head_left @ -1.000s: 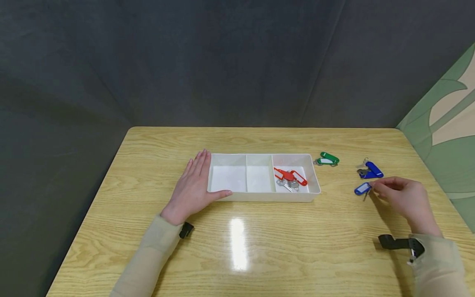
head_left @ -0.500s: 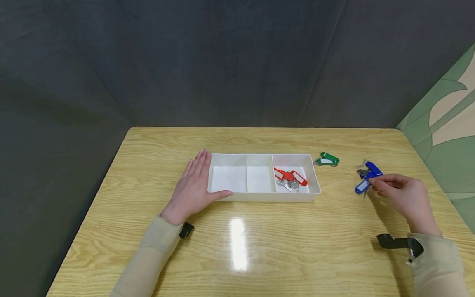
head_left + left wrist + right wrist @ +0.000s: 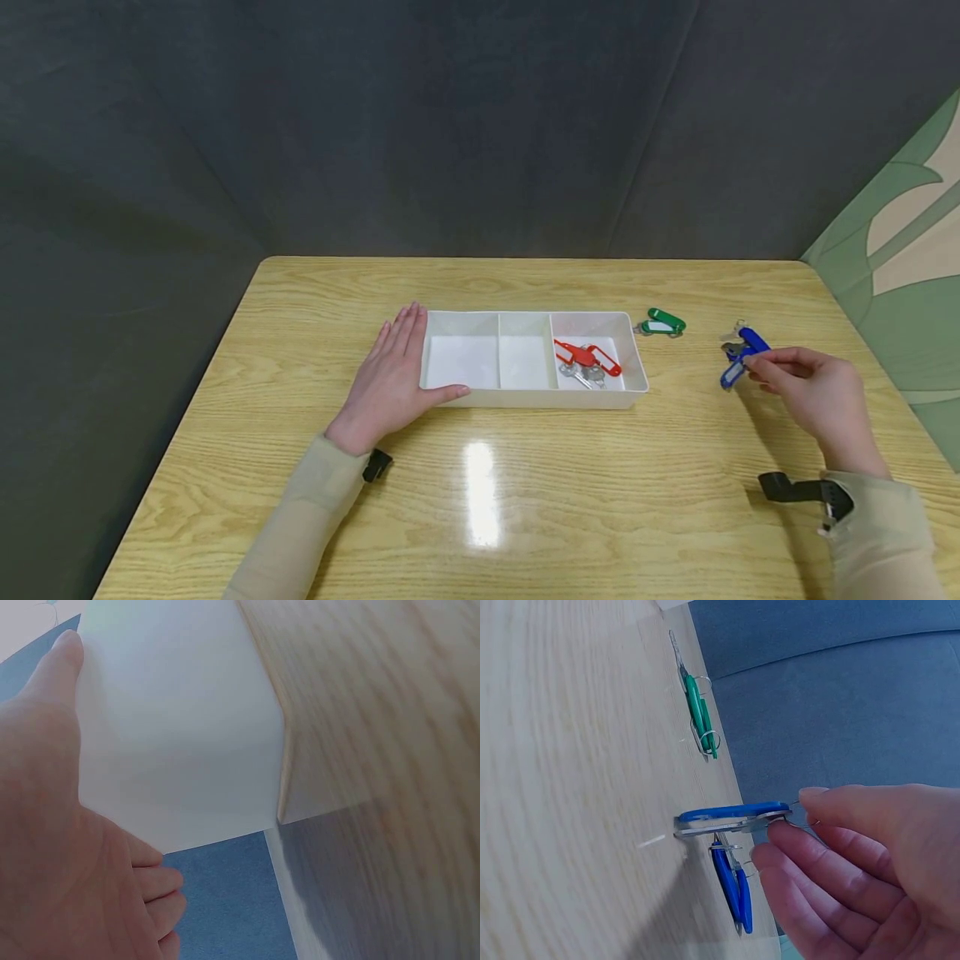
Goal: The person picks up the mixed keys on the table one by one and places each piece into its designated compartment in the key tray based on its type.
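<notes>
My left hand [image 3: 393, 371] lies with straight fingers along the left end of a white three-compartment tray [image 3: 462, 360]; its thumb rests on the front rim. At the right, my right hand [image 3: 817, 396] pinches the ring of a key with a blue key tag [image 3: 732, 375] between thumb and index finger. In the right wrist view this blue tag [image 3: 735, 810] and its key hang just off the table. Just behind lie other keys with blue tags [image 3: 753, 339], partly hidden by the hand. Keys with red tags [image 3: 581, 355] sit in the tray's right compartment.
Keys with green tags [image 3: 664, 322] lie on the wooden table [image 3: 600, 483] just right of the tray. Dark grey panels [image 3: 480, 125] stand behind the table and to its left. A green leaf-patterned surface [image 3: 911, 292] borders its right side.
My right hand has lifted the blue key tag slightly, and the tag has tilted more upright, closer to the other blue tags. The left hand and tray stay put.
</notes>
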Action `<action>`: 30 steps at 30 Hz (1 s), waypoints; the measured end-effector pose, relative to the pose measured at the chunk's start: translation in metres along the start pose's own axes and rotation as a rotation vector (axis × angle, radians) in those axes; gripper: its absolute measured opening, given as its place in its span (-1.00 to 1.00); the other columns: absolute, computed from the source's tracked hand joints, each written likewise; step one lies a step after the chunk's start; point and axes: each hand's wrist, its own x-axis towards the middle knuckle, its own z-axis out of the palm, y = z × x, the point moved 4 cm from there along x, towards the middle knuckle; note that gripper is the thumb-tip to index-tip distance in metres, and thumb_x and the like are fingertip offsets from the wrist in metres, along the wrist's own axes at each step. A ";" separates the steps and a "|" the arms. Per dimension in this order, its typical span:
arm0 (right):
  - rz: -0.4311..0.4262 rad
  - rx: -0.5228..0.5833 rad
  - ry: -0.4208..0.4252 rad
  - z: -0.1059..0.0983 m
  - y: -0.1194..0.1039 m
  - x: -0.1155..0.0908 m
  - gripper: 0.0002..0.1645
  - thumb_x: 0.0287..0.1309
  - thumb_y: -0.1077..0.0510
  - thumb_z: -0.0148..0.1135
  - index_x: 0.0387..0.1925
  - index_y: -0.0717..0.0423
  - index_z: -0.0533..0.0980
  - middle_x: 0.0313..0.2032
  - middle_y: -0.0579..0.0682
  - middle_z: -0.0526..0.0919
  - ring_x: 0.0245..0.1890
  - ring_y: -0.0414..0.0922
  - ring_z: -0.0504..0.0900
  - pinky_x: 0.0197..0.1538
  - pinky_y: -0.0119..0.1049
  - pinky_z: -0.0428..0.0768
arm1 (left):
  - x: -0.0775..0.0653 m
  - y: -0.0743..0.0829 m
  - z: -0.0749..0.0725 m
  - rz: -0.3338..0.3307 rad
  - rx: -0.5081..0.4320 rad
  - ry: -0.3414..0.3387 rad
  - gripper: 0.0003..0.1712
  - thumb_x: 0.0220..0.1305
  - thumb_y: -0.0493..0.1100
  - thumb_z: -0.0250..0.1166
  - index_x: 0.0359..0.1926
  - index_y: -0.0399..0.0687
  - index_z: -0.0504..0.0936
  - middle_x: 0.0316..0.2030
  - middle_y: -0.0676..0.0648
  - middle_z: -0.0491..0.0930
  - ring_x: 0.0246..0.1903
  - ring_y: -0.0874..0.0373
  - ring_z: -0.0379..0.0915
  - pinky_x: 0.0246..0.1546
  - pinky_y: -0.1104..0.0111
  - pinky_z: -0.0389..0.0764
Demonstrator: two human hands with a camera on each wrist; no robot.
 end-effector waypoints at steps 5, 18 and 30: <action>-0.007 0.012 0.003 0.000 -0.001 0.000 -0.50 0.42 0.00 0.27 -0.02 0.44 0.59 -0.40 -0.37 0.71 -0.41 -0.39 0.72 -0.37 -0.50 0.67 | 0.000 0.000 0.000 -0.003 0.002 -0.003 0.48 0.10 0.76 -0.08 0.61 -0.22 -0.30 0.60 -0.17 -0.34 0.56 0.06 -0.51 0.52 0.22 -0.38; -0.026 0.040 0.007 0.000 -0.001 0.001 -0.52 0.40 0.02 0.29 -0.02 0.44 0.57 -0.40 -0.40 0.70 -0.41 -0.40 0.71 -0.37 -0.51 0.66 | 0.000 0.000 0.001 -0.005 0.006 -0.003 0.48 0.10 0.77 -0.08 0.61 -0.21 -0.31 0.60 -0.17 -0.34 0.56 0.05 -0.51 0.52 0.22 -0.38; -0.040 0.082 0.031 -0.002 -0.005 0.001 -0.56 0.38 0.06 0.32 -0.04 0.44 0.58 -0.40 -0.41 0.71 -0.41 -0.41 0.70 -0.39 -0.54 0.65 | 0.001 -0.001 0.001 -0.007 -0.010 0.003 0.48 0.09 0.77 -0.07 0.61 -0.21 -0.28 0.61 -0.17 -0.31 0.56 0.04 -0.47 0.52 0.21 -0.35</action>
